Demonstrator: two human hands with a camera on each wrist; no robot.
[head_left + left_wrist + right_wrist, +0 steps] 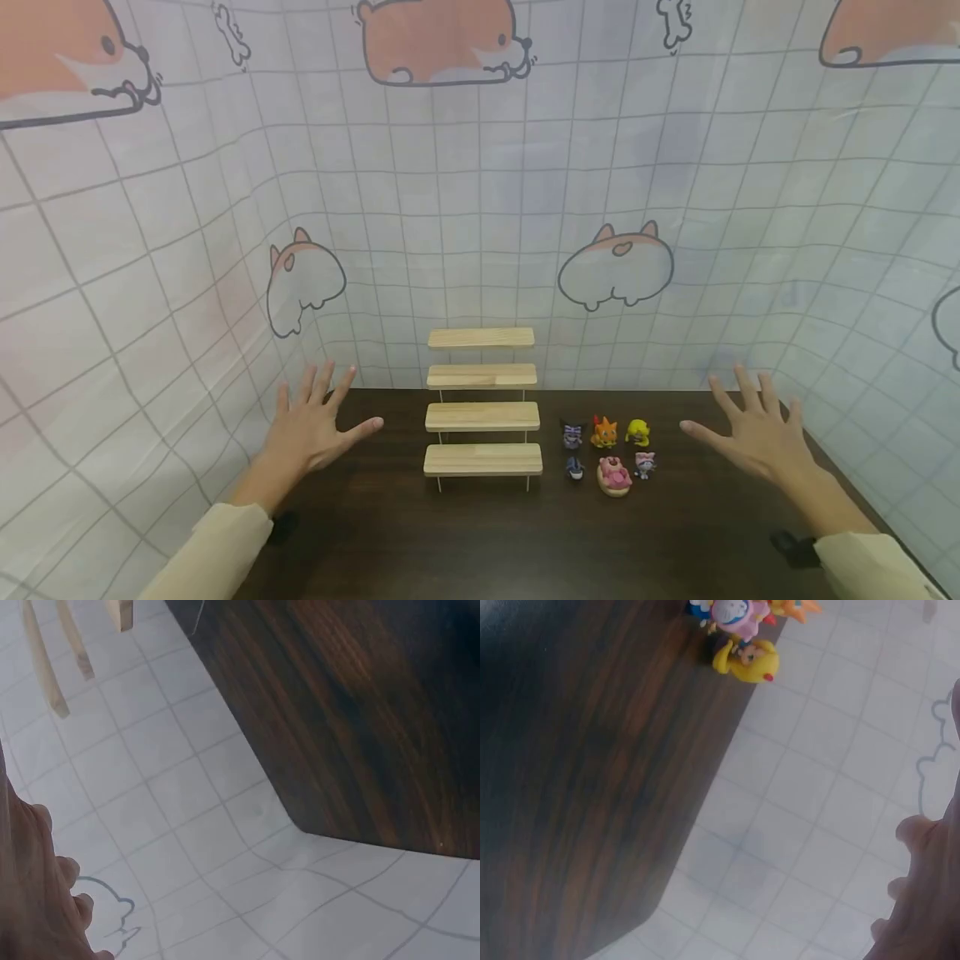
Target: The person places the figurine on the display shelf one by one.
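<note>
My left hand [311, 429] is spread with straight fingers above the left side of the table, holding nothing. Over the table's right side, the right hand [761, 433] is likewise spread and holds nothing. Between them stands a stepped wooden display rack [482, 417] with several pale shelves. Just right of it are small figurines: a dark purple one [572, 436], an orange one [603, 433], a yellow one [638, 432], a dark blue one [574, 468], a pink one in a tan base [614, 477] and a pink-and-grey one [644, 464]. The right hand is nearest the yellow figurine.
The dark brown wooden table [480, 542] reaches back to a white gridded curtain [480, 183] printed with cartoon dogs, which also encloses the left and right sides. A table corner [300, 825] shows in the left wrist view.
</note>
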